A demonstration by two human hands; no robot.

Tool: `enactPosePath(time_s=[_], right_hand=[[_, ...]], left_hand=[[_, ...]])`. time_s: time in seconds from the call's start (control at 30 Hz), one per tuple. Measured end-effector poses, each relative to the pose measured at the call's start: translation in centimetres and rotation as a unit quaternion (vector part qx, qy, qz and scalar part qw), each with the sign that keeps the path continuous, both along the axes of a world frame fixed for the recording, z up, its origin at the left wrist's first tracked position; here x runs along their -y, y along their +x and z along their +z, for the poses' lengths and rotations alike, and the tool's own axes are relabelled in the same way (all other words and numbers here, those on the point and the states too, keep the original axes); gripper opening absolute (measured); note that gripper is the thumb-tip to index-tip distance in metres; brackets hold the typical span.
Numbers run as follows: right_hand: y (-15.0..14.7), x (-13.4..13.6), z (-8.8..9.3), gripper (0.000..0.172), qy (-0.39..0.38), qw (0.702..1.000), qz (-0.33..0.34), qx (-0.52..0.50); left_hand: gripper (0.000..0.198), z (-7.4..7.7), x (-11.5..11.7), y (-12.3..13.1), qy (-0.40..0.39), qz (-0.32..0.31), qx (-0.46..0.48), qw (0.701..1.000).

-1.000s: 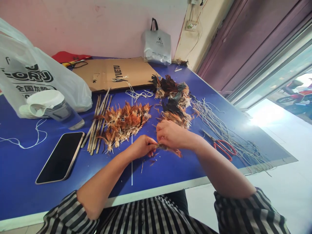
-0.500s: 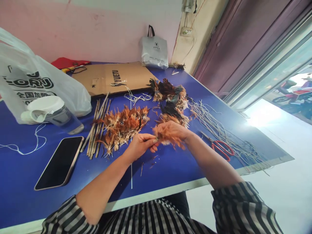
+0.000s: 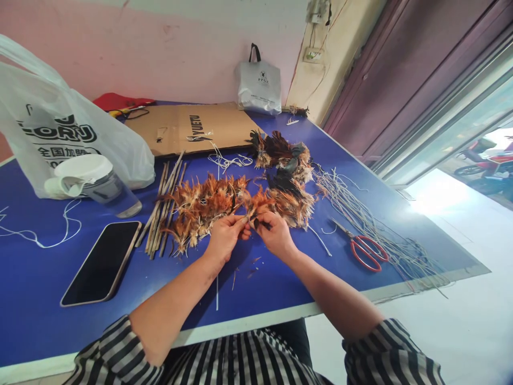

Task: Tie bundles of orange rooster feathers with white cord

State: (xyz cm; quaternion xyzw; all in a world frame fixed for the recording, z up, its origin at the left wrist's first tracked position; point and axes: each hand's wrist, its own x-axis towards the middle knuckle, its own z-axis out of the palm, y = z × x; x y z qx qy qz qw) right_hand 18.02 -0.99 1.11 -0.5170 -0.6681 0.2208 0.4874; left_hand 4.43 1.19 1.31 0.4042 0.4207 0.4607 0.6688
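Has feathers (image 3: pixel 204 208) on the tabletop (image 3: pixel 168 305) between sticks (image 3: pixel 157 224), left, and scissors (image 3: pixel 353 238), right; cardboard (image 3: pixel 172 124) behind, phone (image 3: pixel 102 263) at front left.

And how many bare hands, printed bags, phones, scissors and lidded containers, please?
Bare hands: 2 (left hand, right hand)
Printed bags: 2 (white plastic bag, silver bag)
Black rectangular phone: 1
Red-handled metal scissors: 1
Clear plastic lidded container: 1
Total: 7

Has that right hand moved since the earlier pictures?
Yes. Judged against the scissors lying on the table, the right hand has shifted left, leaving a wider gap.
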Motion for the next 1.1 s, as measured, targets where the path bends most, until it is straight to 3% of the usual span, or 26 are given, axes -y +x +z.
enactPosePath(time_s=[0.13, 0.2, 0.27, 0.37, 0.47, 0.53, 0.6, 0.7, 0.73, 0.8, 0.87, 0.93, 1.0, 1.1], right_hand=[[-0.2, 0.6, 0.0, 0.012, 0.038, 0.998, 0.002, 0.050], [-0.1, 0.7, -0.1, 0.014, 0.068, 0.989, 0.002, 0.131], [0.1, 0.7, 0.1, 0.017, 0.104, 0.960, 0.008, 0.259], [0.4, 0.4, 0.9, 0.020, 0.153, 0.891, 0.041, 0.426], [0.7, 0.0, 2.4, 0.021, 0.168, 0.846, 0.109, 0.494], [1.0, -0.5, 3.6, 0.018, 0.131, 0.844, 0.143, 0.500], [1.7, -1.2, 4.7, 0.013, 0.062, 0.860, 0.171, 0.478], [3.2, -2.2, 5.5, 0.010, -0.081, 0.884, 0.283, 0.364], [3.7, -2.5, 5.5, 0.011, -0.128, 0.889, 0.319, 0.301], [4.4, -2.8, 4.7, 0.019, -0.190, 0.912, 0.330, 0.153], [4.5, -2.6, 3.4, 0.029, -0.212, 0.940, 0.268, 0.008], [3.8, -2.0, 2.0, 0.032, -0.231, 0.947, 0.207, -0.089], [2.8, -1.3, 1.0, 0.032, -0.205, 0.956, 0.167, -0.124], [1.6, -0.6, 0.3, 0.024, -0.105, 0.987, 0.082, -0.090]], left_hand=[[0.015, -0.4, -0.1, -0.1, 0.023, -0.008, -0.023, 0.999], [0.013, -0.7, -0.4, -0.2, 0.038, -0.012, -0.053, 0.998], [0.013, -1.0, -0.7, -0.4, 0.065, -0.020, -0.104, 0.992], [0.016, -1.4, -1.0, -0.9, 0.120, -0.055, -0.195, 0.972], [0.017, -1.5, -1.0, -1.4, 0.166, -0.114, -0.267, 0.942], [0.017, -1.3, -0.9, -1.7, 0.192, -0.167, -0.294, 0.921], [0.016, -1.0, -0.8, -2.0, 0.204, -0.233, -0.290, 0.906], [0.014, -0.1, -0.6, -2.2, 0.155, -0.329, -0.201, 0.910], [0.014, 0.2, -0.6, -2.1, 0.123, -0.345, -0.154, 0.918], [0.015, 0.7, -0.6, -2.0, 0.048, -0.321, -0.043, 0.945], [0.011, 0.9, -0.6, -1.7, -0.042, -0.247, 0.076, 0.965], [0.006, 0.8, -0.7, -1.4, -0.138, -0.179, 0.170, 0.959], [0.003, 0.4, -0.8, -1.2, -0.211, -0.141, 0.212, 0.944], [0.008, -0.3, -0.9, -0.9, -0.254, -0.116, 0.211, 0.937]])
